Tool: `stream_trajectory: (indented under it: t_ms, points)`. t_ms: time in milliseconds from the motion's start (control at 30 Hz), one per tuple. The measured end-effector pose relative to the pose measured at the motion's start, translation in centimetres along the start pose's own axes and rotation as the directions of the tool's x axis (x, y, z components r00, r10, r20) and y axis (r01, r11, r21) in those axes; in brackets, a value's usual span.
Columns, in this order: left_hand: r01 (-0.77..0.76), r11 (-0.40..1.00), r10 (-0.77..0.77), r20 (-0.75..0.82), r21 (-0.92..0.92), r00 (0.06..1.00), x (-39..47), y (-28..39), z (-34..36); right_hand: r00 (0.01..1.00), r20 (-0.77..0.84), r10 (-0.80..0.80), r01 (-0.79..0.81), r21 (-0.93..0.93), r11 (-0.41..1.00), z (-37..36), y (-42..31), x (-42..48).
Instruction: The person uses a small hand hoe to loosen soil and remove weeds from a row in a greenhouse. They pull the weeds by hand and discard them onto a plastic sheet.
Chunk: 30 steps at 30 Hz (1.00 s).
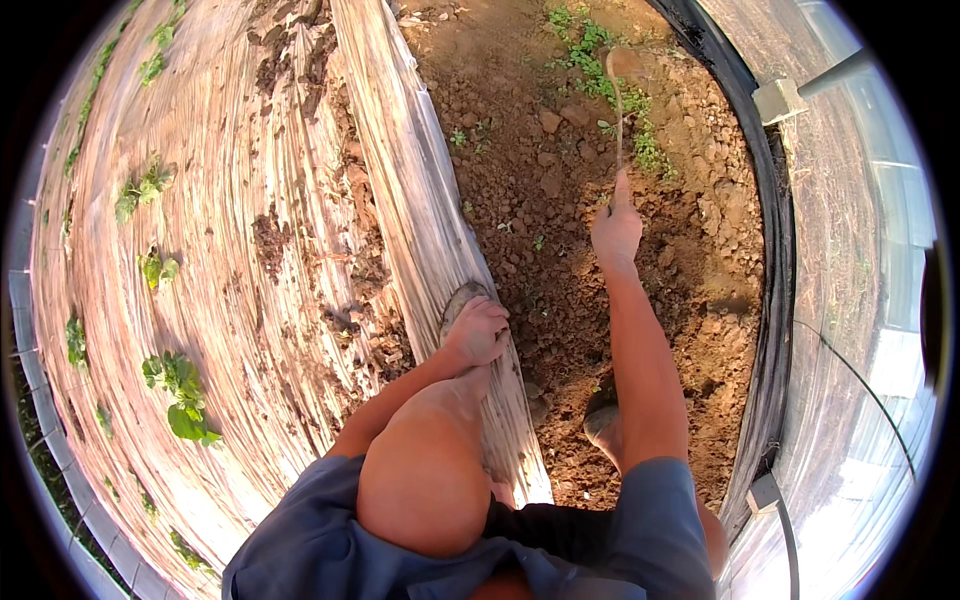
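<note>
My right hand (pixel 618 229) grips the handle of a hand hoe (pixel 619 112), index finger laid forward along it. Its thin neck bends at the far end, where a soil-coloured blade (pixel 631 64) lies against the ground beside small green weeds (pixel 589 56). Loose, clumpy brown soil (pixel 540 217) surrounds the tool. Over my left shoe (pixel 461 300), near the ankle, rests my left hand (pixel 476 334) with its fingers curled. Whether anything is inside that hand is hidden. The left shoe stands on the edge of a plastic mulch film (pixel 420 180).
Young leafy plants (pixel 180 390) grow through the wrinkled, soil-spotted film on the left. Black sheeting (pixel 776 247) borders the soil at right, with concrete blocks (pixel 780 101) and clear plastic sheeting beyond. My right shoe (pixel 601 420) is on the soil.
</note>
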<state>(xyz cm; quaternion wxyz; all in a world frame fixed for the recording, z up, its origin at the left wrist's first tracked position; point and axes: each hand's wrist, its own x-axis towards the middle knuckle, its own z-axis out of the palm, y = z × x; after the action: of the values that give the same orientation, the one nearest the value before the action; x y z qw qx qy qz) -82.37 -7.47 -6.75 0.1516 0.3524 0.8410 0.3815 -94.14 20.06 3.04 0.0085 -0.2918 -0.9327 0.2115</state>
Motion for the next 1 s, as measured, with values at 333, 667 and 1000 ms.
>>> stream_trajectory:
  t_ms: [333, 667, 1000]
  points:
    - [0.024, 1.000, -0.024, 0.006, -0.011, 1.000, -0.5, -0.2, 0.0, 0.948, 0.310, 0.069, -0.062, -0.032, 0.998, 0.4, 2.1, -1.3]
    - [0.016, 1.000, -0.016, -0.021, -0.005, 1.000, -0.1, -0.2, -0.1, 0.969, 0.211, -0.128, 0.111, 0.089, 0.990, 2.0, -0.7, -2.7]
    - [0.033, 0.999, -0.033, -0.018, -0.014, 0.999, -0.5, -0.2, 0.3, 0.901, 0.432, -0.036, 0.080, -0.085, 0.993, 3.0, -1.3, -4.7]
